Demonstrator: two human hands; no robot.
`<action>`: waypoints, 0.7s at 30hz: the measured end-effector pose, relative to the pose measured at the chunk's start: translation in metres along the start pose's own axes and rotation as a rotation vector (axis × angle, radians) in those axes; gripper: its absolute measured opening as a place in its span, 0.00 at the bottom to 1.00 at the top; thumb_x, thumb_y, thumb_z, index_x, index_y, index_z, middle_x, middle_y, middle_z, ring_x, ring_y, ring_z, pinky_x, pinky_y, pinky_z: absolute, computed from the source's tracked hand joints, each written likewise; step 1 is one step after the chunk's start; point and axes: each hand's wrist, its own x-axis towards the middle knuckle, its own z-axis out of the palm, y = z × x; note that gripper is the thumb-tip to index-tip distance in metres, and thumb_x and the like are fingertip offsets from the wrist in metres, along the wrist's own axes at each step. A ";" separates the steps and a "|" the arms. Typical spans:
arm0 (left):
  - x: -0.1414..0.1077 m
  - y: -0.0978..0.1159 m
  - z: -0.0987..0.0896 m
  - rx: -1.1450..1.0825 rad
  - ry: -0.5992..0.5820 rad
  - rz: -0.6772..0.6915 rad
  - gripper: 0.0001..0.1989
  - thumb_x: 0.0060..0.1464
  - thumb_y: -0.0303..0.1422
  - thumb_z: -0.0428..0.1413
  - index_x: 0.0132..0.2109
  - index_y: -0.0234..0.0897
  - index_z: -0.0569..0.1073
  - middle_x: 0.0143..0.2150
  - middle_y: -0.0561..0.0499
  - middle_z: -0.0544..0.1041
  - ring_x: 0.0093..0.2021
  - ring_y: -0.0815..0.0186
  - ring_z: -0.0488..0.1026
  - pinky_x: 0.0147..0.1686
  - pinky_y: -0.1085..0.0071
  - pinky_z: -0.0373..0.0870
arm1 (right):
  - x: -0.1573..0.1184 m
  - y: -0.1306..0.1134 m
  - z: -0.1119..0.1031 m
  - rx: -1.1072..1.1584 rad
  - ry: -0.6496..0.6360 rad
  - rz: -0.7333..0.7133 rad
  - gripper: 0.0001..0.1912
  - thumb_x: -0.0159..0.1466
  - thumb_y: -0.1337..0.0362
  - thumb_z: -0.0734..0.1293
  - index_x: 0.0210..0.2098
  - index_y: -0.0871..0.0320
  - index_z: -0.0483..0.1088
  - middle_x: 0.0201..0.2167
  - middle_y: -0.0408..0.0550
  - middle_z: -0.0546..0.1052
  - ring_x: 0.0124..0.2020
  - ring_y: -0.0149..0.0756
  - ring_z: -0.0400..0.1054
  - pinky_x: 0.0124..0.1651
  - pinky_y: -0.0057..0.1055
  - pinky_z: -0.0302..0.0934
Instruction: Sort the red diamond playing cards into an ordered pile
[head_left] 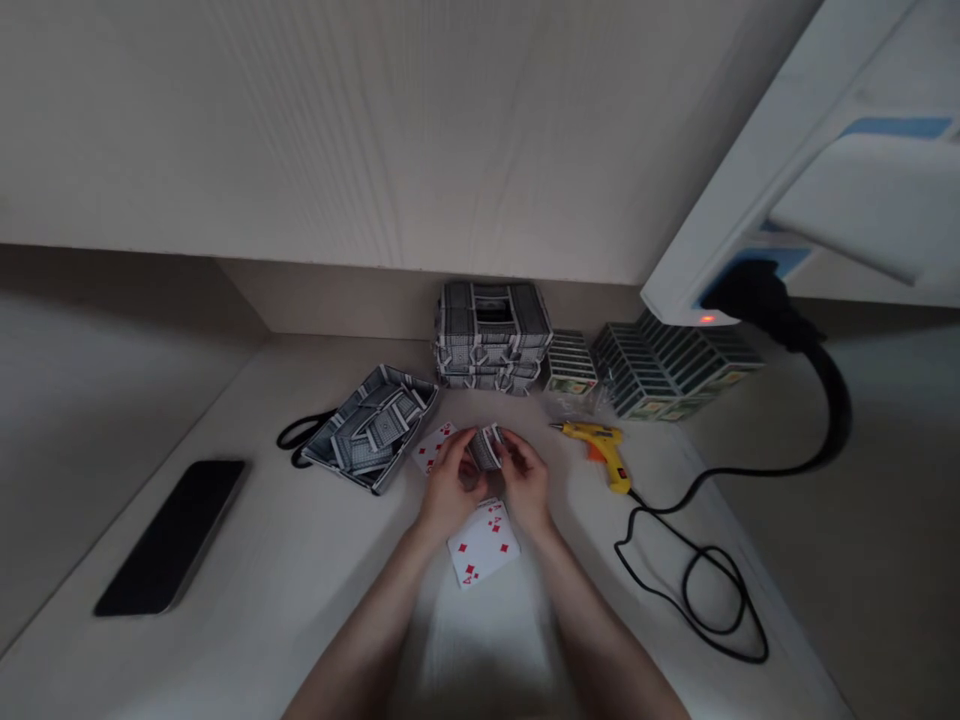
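Observation:
Between my two hands is a small piece of folded cards (486, 448) with a dark patterned back. My left hand (452, 483) grips its left side, and the fingers of my right hand (524, 478) hold its right side. Just below them a stack of red diamond cards (484, 548) lies face up on the white table. Another face-up card (433, 447) with red marks lies beside my left hand, partly covered by it. To the left stands an open tray made of patterned cards (319, 447), with folded card pieces (388, 425) inside.
Behind are a stacked card-built box (493, 325) and rows of card packs (637, 375). A yellow glue gun (604, 445) with a looping black cable (709, 550) lies right. On the left are a black phone (172, 537) and black scissor handles (304, 432). A power strip (720, 250) hangs upper right.

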 end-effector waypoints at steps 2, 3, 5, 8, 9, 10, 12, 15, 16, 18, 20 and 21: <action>0.000 0.001 0.000 0.007 -0.003 -0.001 0.33 0.39 0.19 0.53 0.54 0.39 0.60 0.51 0.46 0.65 0.32 0.72 0.69 0.34 0.71 0.71 | 0.000 0.001 0.000 -0.020 -0.014 -0.004 0.16 0.55 0.59 0.64 0.41 0.58 0.71 0.40 0.50 0.75 0.40 0.39 0.68 0.46 0.38 0.59; 0.000 0.001 0.000 0.008 -0.005 -0.004 0.33 0.39 0.19 0.53 0.55 0.39 0.59 0.51 0.45 0.64 0.32 0.72 0.69 0.34 0.71 0.71 | 0.000 0.001 0.000 -0.024 -0.020 0.000 0.16 0.55 0.58 0.64 0.40 0.58 0.71 0.39 0.50 0.75 0.40 0.38 0.68 0.46 0.37 0.59; 0.000 0.000 0.000 0.010 -0.008 -0.011 0.33 0.39 0.19 0.52 0.55 0.39 0.59 0.53 0.45 0.62 0.31 0.73 0.68 0.35 0.71 0.71 | 0.000 -0.001 -0.001 -0.028 -0.035 0.016 0.15 0.55 0.58 0.64 0.39 0.58 0.72 0.37 0.50 0.76 0.38 0.38 0.68 0.43 0.35 0.60; 0.000 -0.001 0.000 0.012 -0.008 -0.013 0.33 0.38 0.17 0.51 0.55 0.40 0.59 0.54 0.45 0.61 0.34 0.72 0.68 0.36 0.71 0.70 | -0.001 -0.004 -0.002 -0.034 -0.061 0.043 0.15 0.55 0.57 0.63 0.36 0.60 0.71 0.34 0.49 0.76 0.35 0.36 0.68 0.38 0.32 0.61; 0.000 -0.001 0.000 0.010 -0.005 -0.012 0.34 0.38 0.17 0.51 0.55 0.40 0.59 0.54 0.45 0.60 0.35 0.71 0.68 0.36 0.71 0.70 | -0.001 -0.005 -0.002 -0.035 -0.070 0.050 0.15 0.55 0.56 0.63 0.36 0.60 0.71 0.33 0.49 0.75 0.34 0.36 0.68 0.36 0.30 0.61; 0.000 -0.001 0.000 0.008 -0.003 -0.009 0.33 0.38 0.17 0.51 0.55 0.40 0.59 0.54 0.45 0.60 0.37 0.70 0.68 0.36 0.71 0.70 | -0.002 -0.005 -0.002 -0.033 -0.075 0.055 0.14 0.55 0.56 0.63 0.35 0.60 0.70 0.32 0.48 0.75 0.33 0.35 0.67 0.35 0.29 0.61; 0.000 -0.001 0.000 0.004 0.000 0.001 0.33 0.38 0.17 0.50 0.54 0.39 0.59 0.54 0.45 0.60 0.42 0.68 0.68 0.37 0.71 0.70 | -0.003 -0.005 -0.002 -0.029 -0.085 0.055 0.13 0.55 0.56 0.63 0.34 0.60 0.70 0.30 0.47 0.74 0.32 0.35 0.67 0.32 0.28 0.61; 0.000 -0.001 -0.001 0.020 0.004 0.016 0.33 0.39 0.16 0.50 0.54 0.40 0.60 0.54 0.46 0.60 0.48 0.64 0.65 0.40 0.70 0.69 | -0.004 -0.004 -0.001 -0.020 -0.099 0.053 0.12 0.54 0.57 0.64 0.32 0.59 0.68 0.28 0.45 0.73 0.29 0.33 0.66 0.29 0.27 0.60; 0.000 -0.001 -0.001 0.029 0.005 0.017 0.32 0.39 0.16 0.50 0.54 0.40 0.60 0.54 0.46 0.61 0.50 0.63 0.64 0.41 0.69 0.69 | -0.004 -0.004 -0.001 -0.013 -0.104 0.057 0.11 0.54 0.58 0.64 0.32 0.59 0.68 0.27 0.44 0.72 0.28 0.32 0.66 0.29 0.26 0.60; 0.000 -0.002 -0.001 0.043 0.002 0.014 0.32 0.40 0.17 0.51 0.54 0.40 0.60 0.54 0.45 0.61 0.50 0.63 0.64 0.41 0.69 0.69 | -0.004 -0.004 0.000 0.007 -0.111 0.073 0.11 0.54 0.58 0.64 0.32 0.58 0.67 0.26 0.43 0.72 0.25 0.31 0.65 0.27 0.26 0.60; -0.001 -0.003 -0.001 0.049 -0.003 0.011 0.32 0.40 0.17 0.51 0.54 0.40 0.60 0.54 0.45 0.60 0.50 0.63 0.64 0.41 0.69 0.69 | -0.005 -0.004 0.000 0.025 -0.114 0.095 0.11 0.54 0.58 0.64 0.32 0.58 0.67 0.25 0.43 0.71 0.24 0.30 0.64 0.25 0.25 0.60; -0.001 -0.003 -0.001 0.051 -0.005 0.012 0.32 0.40 0.17 0.51 0.54 0.40 0.60 0.54 0.45 0.60 0.50 0.63 0.64 0.42 0.69 0.69 | -0.005 -0.005 0.001 0.033 -0.114 0.106 0.11 0.53 0.58 0.65 0.32 0.59 0.67 0.25 0.43 0.71 0.23 0.30 0.64 0.25 0.25 0.60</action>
